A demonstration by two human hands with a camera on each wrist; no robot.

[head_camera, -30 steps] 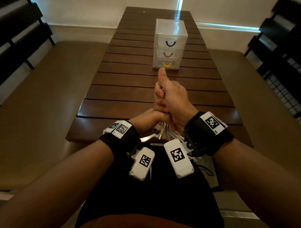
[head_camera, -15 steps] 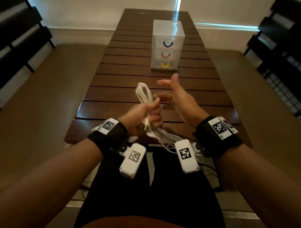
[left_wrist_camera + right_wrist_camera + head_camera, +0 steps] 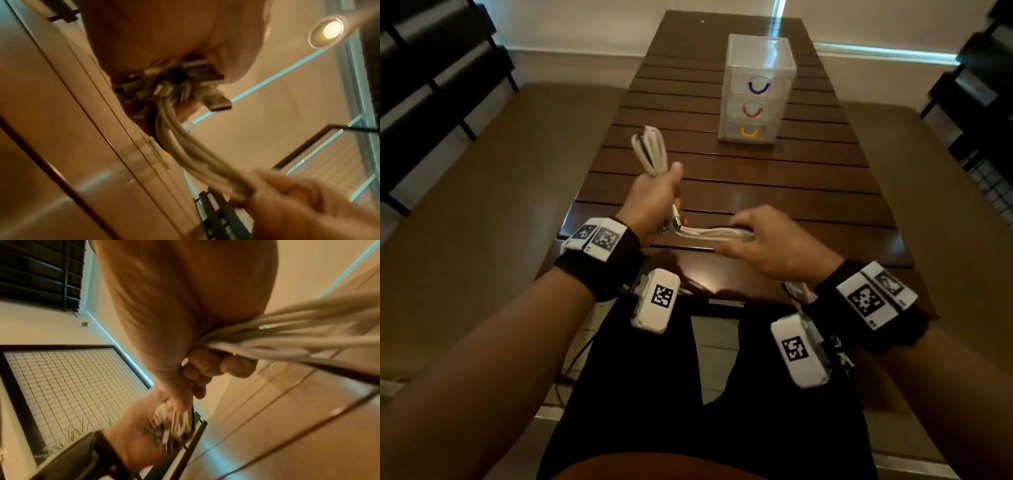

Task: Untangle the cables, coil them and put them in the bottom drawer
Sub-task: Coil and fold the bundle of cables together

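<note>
- Cables: a bundle of white cords with metal USB plugs (image 3: 654, 154) was held over the near end of a dark brown slatted wooden table (image 3: 756, 192), not yet in any drawer.
- Left hand (image 3: 654, 202) was fisted tight round the bundle's middle; folded loops stuck up above the thumb, plug ends (image 3: 216, 100) hung out below the palm. Judged as the anchor grip, so the loops would not slip apart.
- Right hand (image 3: 767, 243) was closed over the strands running sideways from the left fist; fingers (image 3: 236, 366) were curled under the cords. Strands looked stretched fairly straight between the hands, probably to pull slack out before more winding.
- Some strands trailed on past the right hand, blurred in the right wrist view; how much loose length was left could not be told.
- Clear plastic three-drawer organiser (image 3: 756, 92) stood further up the table, well apart from both hands. Handles were blue at top, red in the middle, yellow (image 3: 750, 132) on the bottom drawer.
- All three drawers looked closed, so the bottom one would need a free hand.
- Step was judged as coiling, mid-task; stowing not yet begun.
</note>
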